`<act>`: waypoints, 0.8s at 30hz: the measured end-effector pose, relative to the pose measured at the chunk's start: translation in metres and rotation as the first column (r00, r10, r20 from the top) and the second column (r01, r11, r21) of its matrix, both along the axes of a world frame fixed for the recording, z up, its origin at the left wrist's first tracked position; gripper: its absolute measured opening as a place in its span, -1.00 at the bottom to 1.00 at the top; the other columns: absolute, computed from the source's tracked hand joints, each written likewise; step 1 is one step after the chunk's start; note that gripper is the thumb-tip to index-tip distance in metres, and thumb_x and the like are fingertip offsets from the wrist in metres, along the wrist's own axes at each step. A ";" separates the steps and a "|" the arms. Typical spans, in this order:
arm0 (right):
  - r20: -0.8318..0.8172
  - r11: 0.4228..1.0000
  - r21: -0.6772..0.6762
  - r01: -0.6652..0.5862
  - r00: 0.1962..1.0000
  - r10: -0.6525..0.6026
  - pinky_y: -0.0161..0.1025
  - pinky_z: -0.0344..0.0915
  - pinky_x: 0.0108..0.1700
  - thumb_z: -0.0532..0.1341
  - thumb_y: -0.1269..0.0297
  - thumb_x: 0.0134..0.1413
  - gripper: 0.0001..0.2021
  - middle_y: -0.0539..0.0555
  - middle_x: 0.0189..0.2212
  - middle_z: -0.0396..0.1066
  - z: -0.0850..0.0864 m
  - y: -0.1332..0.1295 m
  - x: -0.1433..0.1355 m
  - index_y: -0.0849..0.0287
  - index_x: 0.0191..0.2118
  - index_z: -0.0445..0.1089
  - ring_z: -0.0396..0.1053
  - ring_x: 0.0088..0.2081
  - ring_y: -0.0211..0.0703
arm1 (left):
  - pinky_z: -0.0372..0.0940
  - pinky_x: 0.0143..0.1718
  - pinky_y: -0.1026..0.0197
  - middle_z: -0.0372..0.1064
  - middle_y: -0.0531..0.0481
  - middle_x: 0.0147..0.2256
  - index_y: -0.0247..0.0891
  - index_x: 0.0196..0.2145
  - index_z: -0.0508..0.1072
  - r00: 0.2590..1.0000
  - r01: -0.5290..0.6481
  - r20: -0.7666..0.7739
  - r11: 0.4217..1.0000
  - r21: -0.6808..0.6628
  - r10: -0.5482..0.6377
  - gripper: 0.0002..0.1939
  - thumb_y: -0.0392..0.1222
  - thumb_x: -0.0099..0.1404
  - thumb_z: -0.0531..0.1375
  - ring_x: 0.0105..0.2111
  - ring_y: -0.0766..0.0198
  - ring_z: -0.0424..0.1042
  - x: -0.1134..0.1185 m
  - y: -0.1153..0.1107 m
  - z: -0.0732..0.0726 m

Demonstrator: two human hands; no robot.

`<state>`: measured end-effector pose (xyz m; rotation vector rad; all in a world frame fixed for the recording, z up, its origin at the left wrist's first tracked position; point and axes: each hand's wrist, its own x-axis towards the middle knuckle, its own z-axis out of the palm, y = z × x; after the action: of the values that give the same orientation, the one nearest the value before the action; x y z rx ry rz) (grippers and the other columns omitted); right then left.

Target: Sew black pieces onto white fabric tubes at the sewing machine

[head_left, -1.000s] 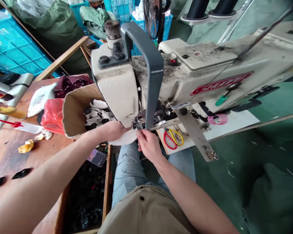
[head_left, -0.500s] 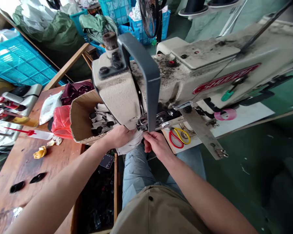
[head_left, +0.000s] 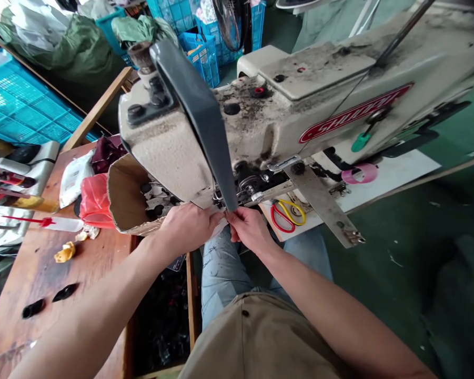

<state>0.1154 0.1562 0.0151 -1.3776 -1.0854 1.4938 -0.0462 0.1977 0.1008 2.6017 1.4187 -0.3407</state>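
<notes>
Both hands meet under the head of a beige sewing machine (head_left: 237, 121), close to its needle area, which the dark grey guard (head_left: 207, 116) partly hides. My left hand (head_left: 187, 226) is closed on a piece of white cloth (head_left: 220, 225), with the back of the hand covering most of it. Across from it, my right hand (head_left: 248, 226) pinches the cloth's right edge between thumb and fingers. Only a small strip of the cloth shows between the hands, above my left knee.
A cardboard box (head_left: 122, 195) of grey and black cut pieces stands left of the machine head. Red-and-yellow-handled scissors (head_left: 288, 215) lie on the machine bed, near a pink tape roll (head_left: 359, 173). The wooden table (head_left: 98, 279) holds plastic bags, peel and small black parts.
My left hand has turned and come forward over the white cloth, so less of it shows. The right hand keeps its pinch near the needle area. The whole view has shifted slightly.
</notes>
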 end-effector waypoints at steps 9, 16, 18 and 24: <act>0.147 0.998 0.056 0.010 0.989 -0.018 -0.32 0.18 -0.63 0.16 -0.11 0.24 -0.56 -0.08 -0.72 0.27 -0.001 0.000 -0.004 0.11 -0.52 0.31 0.28 -0.73 -0.25 | 0.42 -0.13 0.02 0.53 -0.29 -0.21 -0.36 -0.21 0.52 0.960 0.275 0.053 0.961 -0.035 -0.273 -0.65 -0.21 0.47 -0.04 -0.23 0.03 0.52 -0.010 0.020 -0.018; 0.108 0.996 0.089 -0.015 0.994 0.005 -0.34 0.21 -0.60 0.15 -0.08 0.26 -0.60 -0.07 -0.67 0.31 -0.004 0.000 -0.002 0.12 -0.46 0.33 0.32 -0.69 -0.26 | 0.40 -0.27 0.15 0.53 -0.14 -0.40 -0.29 -0.24 0.54 0.990 0.079 0.129 0.977 -0.200 -0.054 -0.48 -0.07 0.55 -0.16 -0.39 0.12 0.50 -0.017 0.023 -0.021; 0.133 0.996 0.077 -0.034 0.991 0.023 -0.34 0.21 -0.60 0.14 -0.04 0.27 -0.62 -0.07 -0.67 0.32 -0.002 0.000 0.000 0.12 -0.46 0.34 0.32 -0.69 -0.26 | 0.39 -0.25 0.09 0.49 -0.19 -0.42 -0.30 -0.25 0.55 0.997 0.060 0.055 0.995 -0.083 -0.055 -0.48 0.04 0.53 -0.10 -0.35 0.04 0.51 -0.017 0.015 -0.020; 0.235 0.991 0.133 -0.004 0.972 -0.027 -0.31 0.18 -0.59 0.12 -0.08 0.28 -0.60 -0.07 -0.70 0.29 -0.002 0.000 -0.003 0.11 -0.45 0.35 0.30 -0.70 -0.24 | 0.39 -0.11 0.12 0.52 -0.18 -0.24 -0.28 -0.15 0.52 0.964 0.169 0.220 0.984 -0.062 -0.152 -0.61 -0.05 0.52 -0.05 -0.21 0.07 0.51 -0.014 0.018 -0.024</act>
<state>0.1127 0.1557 0.0134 -1.4914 -1.2976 1.2467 -0.0604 0.2158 0.0764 2.6019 1.1046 -0.1272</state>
